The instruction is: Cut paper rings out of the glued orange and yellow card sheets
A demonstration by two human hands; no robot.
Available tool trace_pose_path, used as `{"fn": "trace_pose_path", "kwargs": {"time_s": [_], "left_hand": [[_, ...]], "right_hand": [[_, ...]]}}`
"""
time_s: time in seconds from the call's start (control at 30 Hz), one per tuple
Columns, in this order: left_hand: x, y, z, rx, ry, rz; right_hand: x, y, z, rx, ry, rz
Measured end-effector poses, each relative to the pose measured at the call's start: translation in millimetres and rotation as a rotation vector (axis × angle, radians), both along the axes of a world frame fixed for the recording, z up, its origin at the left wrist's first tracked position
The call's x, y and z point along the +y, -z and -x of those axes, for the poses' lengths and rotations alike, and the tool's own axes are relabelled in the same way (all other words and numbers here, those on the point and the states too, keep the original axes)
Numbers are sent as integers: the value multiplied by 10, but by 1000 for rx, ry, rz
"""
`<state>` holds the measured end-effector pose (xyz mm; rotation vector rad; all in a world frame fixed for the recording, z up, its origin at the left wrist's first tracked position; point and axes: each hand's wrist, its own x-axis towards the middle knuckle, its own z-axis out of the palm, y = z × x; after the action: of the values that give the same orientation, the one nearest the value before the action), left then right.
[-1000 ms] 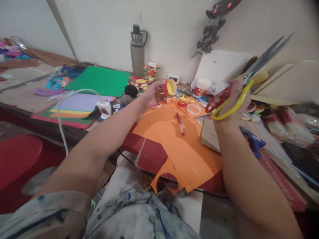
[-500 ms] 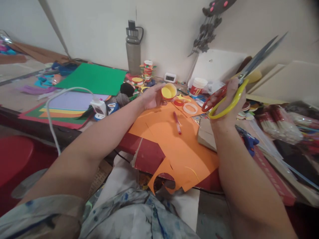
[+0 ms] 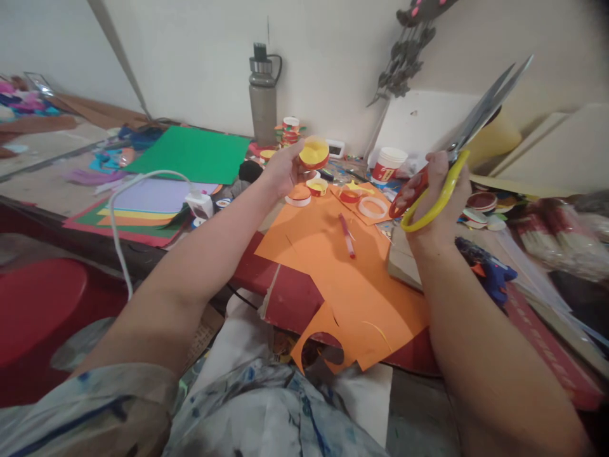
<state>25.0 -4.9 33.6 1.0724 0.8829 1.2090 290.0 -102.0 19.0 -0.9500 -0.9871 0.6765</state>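
My left hand [image 3: 284, 170] grips a short round cup-like ring [image 3: 314, 153], yellow inside with a red band, raised above the far end of the orange paper [image 3: 328, 247]. In my right hand [image 3: 440, 197] is a pair of scissors [image 3: 454, 158] with red and yellow handles, its blades up and slightly apart. On the orange paper lies a red pen [image 3: 347, 236]. A pale ring [image 3: 373, 207] and a red ring [image 3: 351, 194] rest near its far edge. An orange offcut with a round hole [image 3: 304, 339] hangs over the table's front edge.
At the back stand a grey bottle [image 3: 262, 105] and a red-white paper cup [image 3: 389, 166]. Green paper [image 3: 195, 152] and stacked coloured sheets [image 3: 147, 197] lie left, near a white cable [image 3: 114, 235]. A blue glue gun [image 3: 492, 270] sits beside my right forearm.
My left hand has lifted the yellow-and-red ring up and slightly left, uncovering small round pieces beneath it. The scissors remain in my right hand. The view has shifted a little left.
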Motion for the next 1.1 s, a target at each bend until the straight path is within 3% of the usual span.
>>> {"fn": "trace_pose_path", "kwargs": {"time_s": [0.07, 0.17, 0.87, 0.97, 1.1], "left_hand": [[5, 10, -10, -65, -65, 6], [-16, 14, -30, -106, -82, 12], [-51, 44, -17, -43, -18, -62], [-62, 71, -3, 96, 34, -195], [-39, 123, 14, 546, 186, -508]], "right_hand": [[35, 35, 24, 89, 59, -90], [73, 84, 34, 75, 25, -127], [0, 87, 97, 37, 62, -105], [12, 102, 89, 20, 60, -120], [30, 105, 76, -12, 47, -145]]}}
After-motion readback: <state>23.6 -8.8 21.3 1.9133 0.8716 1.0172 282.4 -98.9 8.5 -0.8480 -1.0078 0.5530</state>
